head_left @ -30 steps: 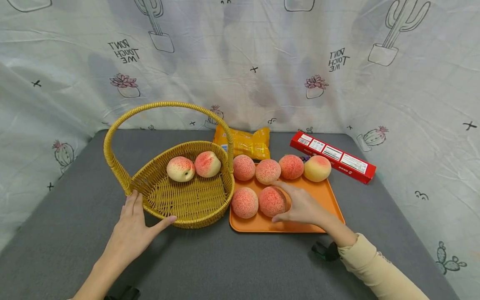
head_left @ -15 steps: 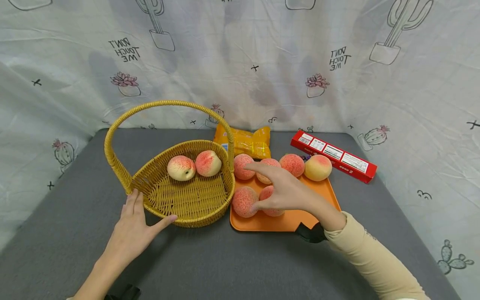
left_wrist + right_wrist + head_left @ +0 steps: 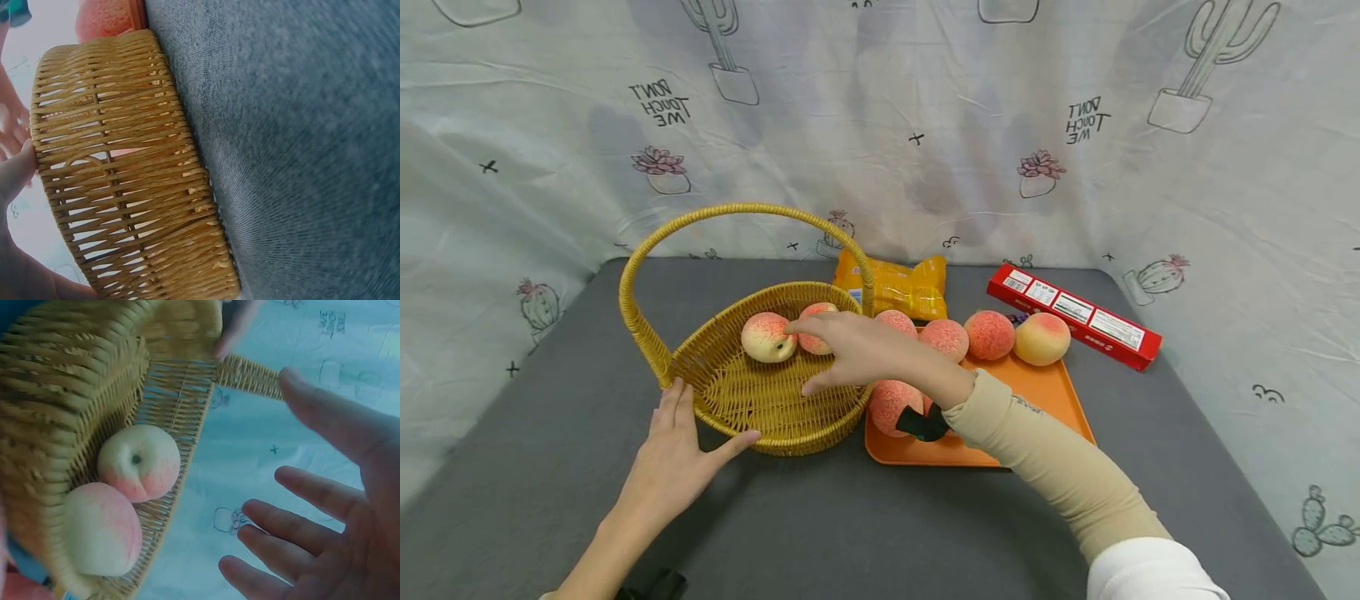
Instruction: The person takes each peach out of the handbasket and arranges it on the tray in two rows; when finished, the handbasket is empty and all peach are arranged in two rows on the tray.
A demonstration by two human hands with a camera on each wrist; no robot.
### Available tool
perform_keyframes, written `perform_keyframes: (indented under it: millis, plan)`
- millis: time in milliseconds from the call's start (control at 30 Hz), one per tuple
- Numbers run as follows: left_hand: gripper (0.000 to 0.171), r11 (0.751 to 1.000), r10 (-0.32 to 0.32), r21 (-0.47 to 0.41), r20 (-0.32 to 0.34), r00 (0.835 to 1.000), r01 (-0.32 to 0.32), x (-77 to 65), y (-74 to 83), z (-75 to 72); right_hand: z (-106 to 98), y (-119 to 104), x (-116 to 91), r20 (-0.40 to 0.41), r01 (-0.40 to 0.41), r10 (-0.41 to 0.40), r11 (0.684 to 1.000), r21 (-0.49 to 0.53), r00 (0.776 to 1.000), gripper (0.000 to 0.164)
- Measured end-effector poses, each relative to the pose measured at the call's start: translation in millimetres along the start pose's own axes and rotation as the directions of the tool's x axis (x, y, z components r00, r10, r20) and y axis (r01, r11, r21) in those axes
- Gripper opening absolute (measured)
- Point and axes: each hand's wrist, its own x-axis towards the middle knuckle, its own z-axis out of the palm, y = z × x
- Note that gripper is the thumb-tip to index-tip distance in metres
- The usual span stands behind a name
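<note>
right hand (image 3: 850, 350): empty, fingers spread, over basket (image 3: 730, 400), nearest two peaches (image 3: 767, 337) inside, just left of fingertips
left hand (image 3: 673, 462): flat, fingers straight, touching basket's near rim
tray (image 3: 1060, 392): right of basket

Your right hand (image 3: 850, 350) is leaving the orange tray (image 3: 1060, 400) and reaching, fingers spread and holding nothing, over the wicker basket (image 3: 760, 400) toward the two peaches (image 3: 767, 336) inside it.

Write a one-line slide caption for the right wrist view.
Open right hand hovers, empty, above two peaches in the wicker basket.
</note>
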Motion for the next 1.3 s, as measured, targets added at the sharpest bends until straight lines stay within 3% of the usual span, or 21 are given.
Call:
perform_keyframes:
  millis: [300, 467, 667, 833, 900, 1000, 1100, 1200, 1300]
  plan:
    - [0.118, 1.0, 0.01, -0.002, -0.01, 1.0, -0.01, -0.1, -0.6, 0.3, -0.2, -1.9, 57.7, 0.032, -0.028, 0.029, 0.999, -0.029, 0.999, 0.074]
    - [0.118, 1.0, 0.014, 0.011, -0.01, 1.0, -0.014, 1.4, -1.2, 0.3, 1.2, 1.9, 84.6, 0.069, -0.147, 0.145, 0.989, 0.022, 0.987, 0.074]
    - [0.118, 1.0, 0.01, 0.021, -0.006, 1.0, -0.01, 3.0, -2.0, 0.2, 4.6, 6.7, 108.9, 0.087, -0.302, 0.29, 0.933, 0.196, 0.953, 0.061]
    - [0.118, 1.0, 0.0, 0.014, 0.004, 1.0, 0.0, 2.8, -0.3, -0.1, 19.0, 9.8, 124.1, 0.097, -0.407, 0.398, 0.848, 0.341, 0.912, 0.031]
    - [0.118, 1.0, -0.001, 0.012, 0.01, 1.0, 0.001, 2.9, 0.7, -0.4, 24.6, 10.4, 129.9, 0.088, -0.447, 0.445, 0.825, 0.345, 0.891, 0.038]
    - [0.118, 1.0, 0.0, 0.011, 0.015, 1.0, 0.0, 3.1, 1.9, -0.6, 31.7, 9.5, 135.6, 0.045, -0.477, 0.484, 0.835, 0.276, 0.874, 0.045]
    - [0.118, 1.0, -0.004, 0.009, 0.02, 1.0, 0.004, 2.9, 2.6, -1.3, 36.5, 5.4, 136.6, 0.02, -0.506, 0.513, 0.837, 0.211, 0.858, 0.039]
    - [0.118, 1.0, -0.01, 0.009, 0.022, 1.0, 0.01, 3.2, 2.3, -3.0, 37.9, -0.6, 135.0, -0.004, -0.518, 0.527, 0.836, 0.181, 0.85, 0.034]
    - [0.118, 1.0, -0.011, 0.011, 0.021, 1.0, 0.01, 4.1, 1.6, -5.4, 36.5, -5.5, 132.9, -0.011, -0.512, 0.521, 0.843, 0.162, 0.854, 0.052]
